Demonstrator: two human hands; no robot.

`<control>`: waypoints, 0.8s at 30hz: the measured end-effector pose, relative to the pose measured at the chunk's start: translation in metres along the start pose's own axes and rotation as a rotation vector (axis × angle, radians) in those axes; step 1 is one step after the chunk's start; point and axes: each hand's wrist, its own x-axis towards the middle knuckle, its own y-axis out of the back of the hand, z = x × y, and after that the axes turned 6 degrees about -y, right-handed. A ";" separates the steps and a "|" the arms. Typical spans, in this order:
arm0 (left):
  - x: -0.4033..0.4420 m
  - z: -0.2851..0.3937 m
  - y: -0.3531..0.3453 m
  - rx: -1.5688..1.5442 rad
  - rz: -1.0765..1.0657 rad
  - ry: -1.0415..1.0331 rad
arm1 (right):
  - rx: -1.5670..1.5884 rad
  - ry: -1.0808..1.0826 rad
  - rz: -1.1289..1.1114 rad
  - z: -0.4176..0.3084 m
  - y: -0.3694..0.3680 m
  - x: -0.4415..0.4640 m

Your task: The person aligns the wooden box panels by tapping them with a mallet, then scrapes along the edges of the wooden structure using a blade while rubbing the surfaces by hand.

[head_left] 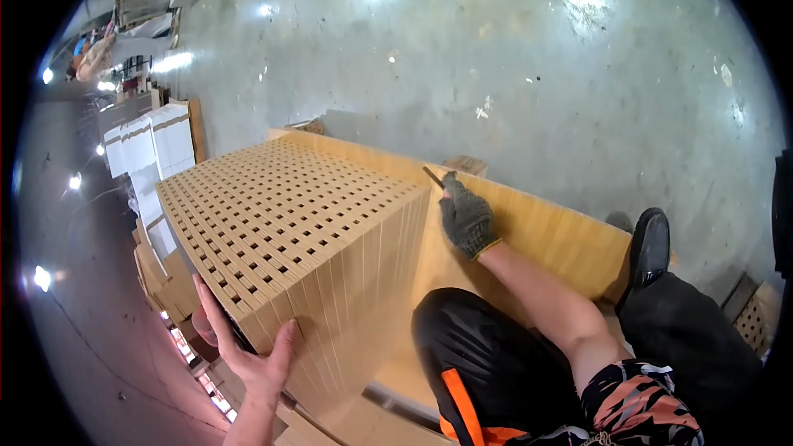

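Note:
A tall stack of tan boards pierced with rows of small square holes [289,215] stands on a wooden surface in front of me. My left hand [252,359], bare, lies against its near left corner, thumb on the front side and fingers stretched along the left side. At the stack's far right corner is my right hand [467,215], in a dark grey knit glove. Its fingers are closed round a thin dark stick-like tool [433,177], whose end points up and left. Most of the tool is hidden in the glove, so its kind is unclear.
A yellowish wooden panel [553,235] runs along the stack's far side and out to the right. Wood blocks [467,165] show behind it on the grey floor [496,58]. White boxes [161,144] stand at left. My black shoe [652,244] is at right.

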 end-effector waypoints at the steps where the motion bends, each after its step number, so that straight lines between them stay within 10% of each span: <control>1: 0.001 0.000 -0.001 -0.008 0.013 -0.019 | -0.064 0.020 0.045 0.004 -0.003 0.000; 11: 0.001 0.002 0.003 0.050 -0.022 -0.030 | -0.171 -0.095 -0.281 -0.039 0.008 -0.007; 15: -0.001 0.000 -0.001 0.002 0.003 0.027 | -0.142 0.739 -0.094 -0.146 0.019 -0.093; 17: 0.002 0.005 0.003 0.015 -0.008 0.055 | 0.130 0.833 -0.045 -0.169 0.020 -0.104; 21: -0.004 -0.014 0.005 -0.156 0.012 -0.057 | 0.284 0.286 -0.250 -0.163 -0.022 -0.090; 24: -0.005 -0.017 0.003 -0.374 0.085 -0.034 | 0.272 0.725 -0.149 -0.223 0.011 -0.123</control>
